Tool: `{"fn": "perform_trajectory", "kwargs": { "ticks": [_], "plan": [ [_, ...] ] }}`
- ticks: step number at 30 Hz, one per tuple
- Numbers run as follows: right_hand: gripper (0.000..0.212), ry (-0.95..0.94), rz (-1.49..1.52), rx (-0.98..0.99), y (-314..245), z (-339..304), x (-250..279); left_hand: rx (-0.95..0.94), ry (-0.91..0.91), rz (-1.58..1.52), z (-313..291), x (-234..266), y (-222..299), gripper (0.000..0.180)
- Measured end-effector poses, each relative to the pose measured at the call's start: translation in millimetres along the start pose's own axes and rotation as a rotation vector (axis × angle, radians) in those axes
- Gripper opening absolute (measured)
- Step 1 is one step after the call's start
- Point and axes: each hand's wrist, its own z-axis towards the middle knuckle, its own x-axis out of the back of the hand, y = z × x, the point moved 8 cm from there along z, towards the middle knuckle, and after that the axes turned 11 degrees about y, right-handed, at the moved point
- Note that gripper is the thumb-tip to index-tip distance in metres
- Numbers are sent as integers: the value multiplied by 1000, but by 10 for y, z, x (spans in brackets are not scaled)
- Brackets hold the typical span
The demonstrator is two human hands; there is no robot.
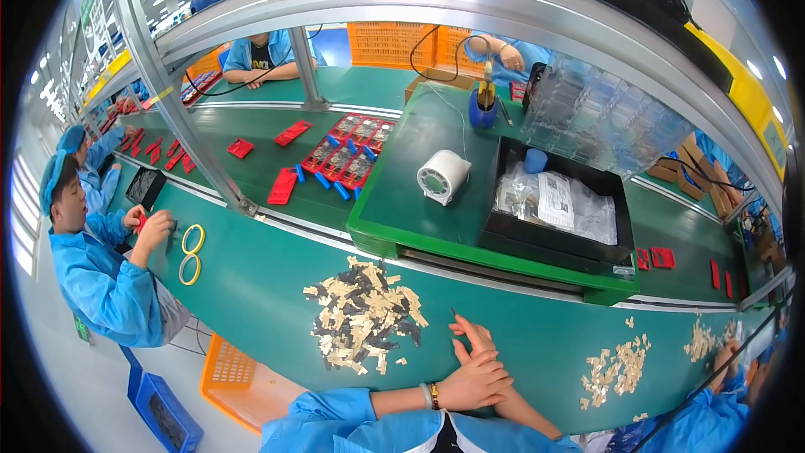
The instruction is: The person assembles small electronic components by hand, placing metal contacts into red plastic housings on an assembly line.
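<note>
Small flat pieces, cream and black mixed, lie in a loose heap (365,316) on the green worktop (277,289), ahead and to the left of the wearer's hands. One cream piece lies just beside the heap, at its lower right.

Hands: together, crossed at the wrists. Left hand (474,380) lies over the right wrist, fingers loosely extended. Right hand (475,338) points forward over the worktop, near the heap but apart from it. A thin dark sliver (454,312) shows at its fingertips; cannot tell whether it is gripped. The left wrist carries a beaded bracelet (434,396) and a pale band.

Right of the hands: a smaller heap of pale pieces (616,372), with another pale heap (701,340) farther along, near a second person's arm at the edge.

Left: two yellow rings (191,253) lie end to end. Beside them a seated co-worker (113,277) in blue holds a small red item; a black tray (146,188) stands close by.

Behind the worktop: a green stand (402,197) bears a white cylinder (444,176), a blue cup (483,111) of tools and a black box (545,249) containing clear bags. Left of the stand: red holders (350,149) with grey parts, blue cylinders (322,179) among them.

Below the worktop edge: an orange crate (225,369).
</note>
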Motion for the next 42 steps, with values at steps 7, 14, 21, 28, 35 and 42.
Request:
{"fn": "perform_trajectory", "kwargs": {
  "ticks": [7,14,21,28,35,42],
  "plan": [
    [57,2,-10,18,50,-26,-28,5,-18,11,-7,-10,-4,41],
    [58,13,-32,17,34,-11,18,1,-35,10,26,-34,8,41],
    [56,-27,-77,-57,24,-51,-35,823,314,-1233,240,1039,-424,32],
    [30,-89,-70,-249,134,-88,29,561,10,-1094,1867,1843,-75,38],
    [50,33,-109,34,-6,-69,5,138,-33,-1019,2150,1567,556,38],
    [50,-117,48,-207,477,-129,-145,264,-264,-1029,1696,1372,573,40]
  ]
}}
